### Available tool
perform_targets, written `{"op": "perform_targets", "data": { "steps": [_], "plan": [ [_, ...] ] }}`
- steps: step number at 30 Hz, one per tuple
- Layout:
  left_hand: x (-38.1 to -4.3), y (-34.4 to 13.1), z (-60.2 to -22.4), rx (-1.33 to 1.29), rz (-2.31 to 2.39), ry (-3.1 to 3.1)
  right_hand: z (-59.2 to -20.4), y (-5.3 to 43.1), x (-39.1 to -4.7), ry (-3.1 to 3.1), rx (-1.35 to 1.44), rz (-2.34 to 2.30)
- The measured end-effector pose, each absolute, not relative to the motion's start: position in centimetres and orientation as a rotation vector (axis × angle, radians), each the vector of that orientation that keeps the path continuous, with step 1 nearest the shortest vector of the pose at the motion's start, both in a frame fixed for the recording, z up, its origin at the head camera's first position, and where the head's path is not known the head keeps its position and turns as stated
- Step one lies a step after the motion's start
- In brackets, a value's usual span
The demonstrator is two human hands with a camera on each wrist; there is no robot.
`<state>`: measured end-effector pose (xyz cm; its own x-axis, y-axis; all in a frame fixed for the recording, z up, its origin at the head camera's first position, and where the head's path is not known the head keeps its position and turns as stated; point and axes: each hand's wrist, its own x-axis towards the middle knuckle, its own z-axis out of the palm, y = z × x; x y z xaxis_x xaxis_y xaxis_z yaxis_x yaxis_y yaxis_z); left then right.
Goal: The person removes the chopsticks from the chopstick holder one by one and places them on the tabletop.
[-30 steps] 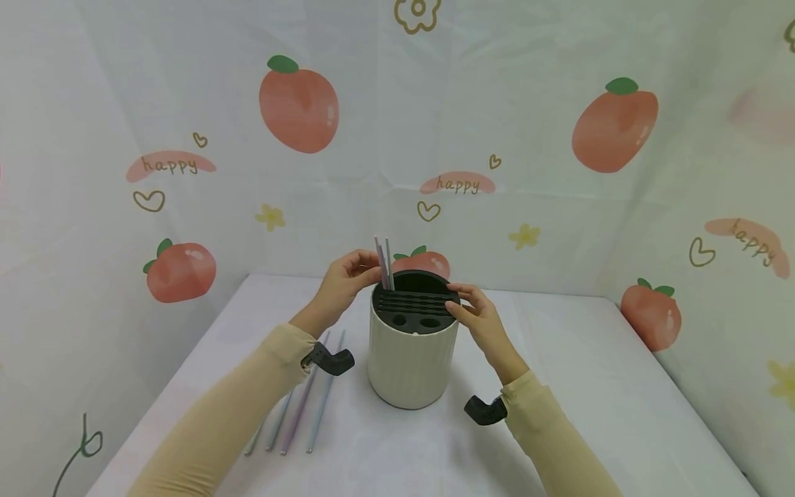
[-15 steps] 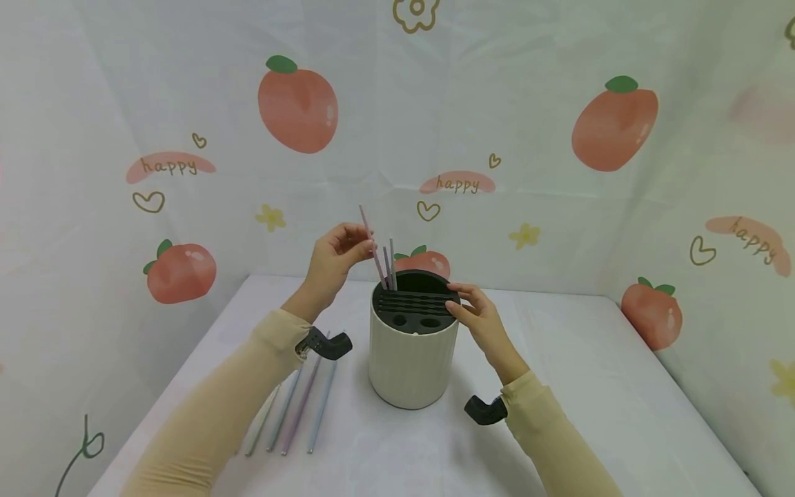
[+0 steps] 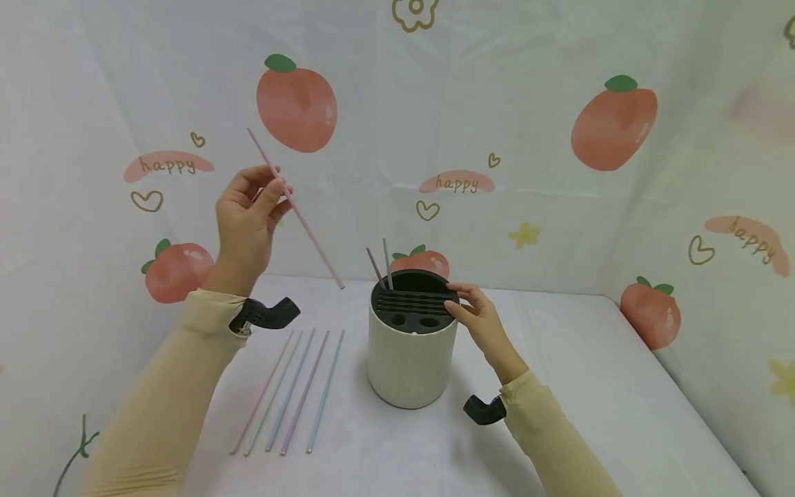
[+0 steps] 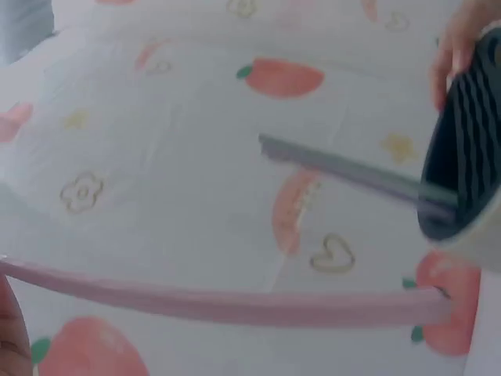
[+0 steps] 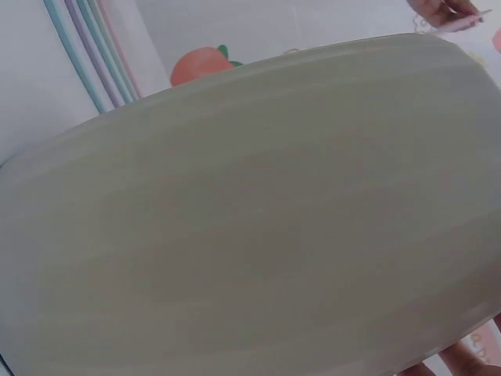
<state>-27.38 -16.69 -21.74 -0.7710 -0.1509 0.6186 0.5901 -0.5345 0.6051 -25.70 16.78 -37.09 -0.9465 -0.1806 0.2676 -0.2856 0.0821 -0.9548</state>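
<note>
My left hand (image 3: 245, 221) pinches a pink straw (image 3: 315, 241) between thumb and fingers, raised left of a cream utensil holder (image 3: 410, 369) with a black slotted top. The straw slants, its lower end apart from the holder. In the left wrist view, that straw (image 4: 258, 308) runs across the lower part, with a bit of my hand at the left edge. Two straws (image 3: 375, 266) lean in the holder's rear opening. My right hand (image 3: 487, 335) grips the holder's right rim, thumb at the front. The holder's wall (image 5: 258, 219) fills most of the right wrist view.
Several pastel straws (image 3: 303, 397) lie side by side on the white table (image 3: 596, 414), left of the holder. A white backdrop (image 3: 373, 103) printed with fruit stands behind the table.
My left hand has drawn the pink straw up out of the holder's rear opening and carried it left and upward. Two straws stay in the holder. My right hand keeps its place.
</note>
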Motion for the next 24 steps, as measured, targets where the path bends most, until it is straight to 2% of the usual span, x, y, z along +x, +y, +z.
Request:
{"op": "perform_targets", "data": {
  "steps": [7, 16, 24],
  "plan": [
    [-28.0, -21.9, -25.2, -0.415, -2.292, -1.496, -37.0, 16.8, -25.7, -2.26, 0.47, 2.009],
    [-28.6, -28.2, -34.1, -0.141, -2.077, -2.203, -36.9, 16.7, -25.7, -2.275, 0.47, 1.984],
    [-28.4, -30.4, -40.8, 0.093, -1.778, -2.725, -37.0, 16.7, -25.7, -2.278, 0.465, 1.97]
  ]
}}
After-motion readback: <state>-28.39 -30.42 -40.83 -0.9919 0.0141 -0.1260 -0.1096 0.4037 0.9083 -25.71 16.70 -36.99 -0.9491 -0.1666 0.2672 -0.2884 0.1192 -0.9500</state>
